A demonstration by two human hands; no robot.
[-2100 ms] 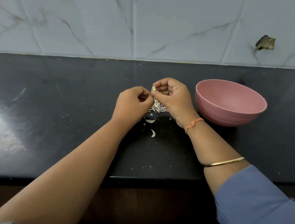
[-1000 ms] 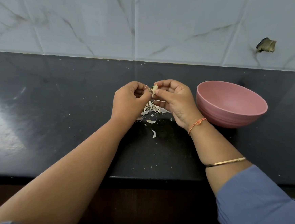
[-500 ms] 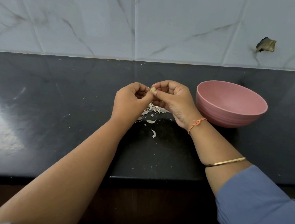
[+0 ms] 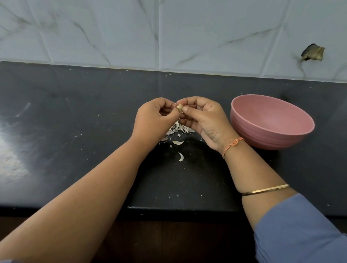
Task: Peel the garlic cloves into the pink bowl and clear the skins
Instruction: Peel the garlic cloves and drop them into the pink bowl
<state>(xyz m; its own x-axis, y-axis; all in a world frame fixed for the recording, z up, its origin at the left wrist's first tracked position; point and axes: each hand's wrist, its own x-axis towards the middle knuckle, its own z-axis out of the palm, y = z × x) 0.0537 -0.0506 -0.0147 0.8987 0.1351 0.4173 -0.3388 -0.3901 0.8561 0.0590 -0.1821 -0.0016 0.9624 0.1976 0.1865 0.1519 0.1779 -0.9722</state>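
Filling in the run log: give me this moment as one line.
step: peeling | left hand: pinches garlic clove | right hand: pinches same clove | skins: on counter beneath hands | pink bowl: upright beside right hand

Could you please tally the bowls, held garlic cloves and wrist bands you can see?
Round pink bowl: 1
Pale garlic clove, pinched between left hand and right hand: 1
Wrist bands, orange thread and thin gold bangle: 2
Total: 4

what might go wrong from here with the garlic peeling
The small pale garlic clove is pinched between the left hand and right hand over the black stone counter, not over the round pink bowl, so a slip would likely drop it into the papery white skins. Stray flakes lie toward the counter's front edge and could fall off during clearing.
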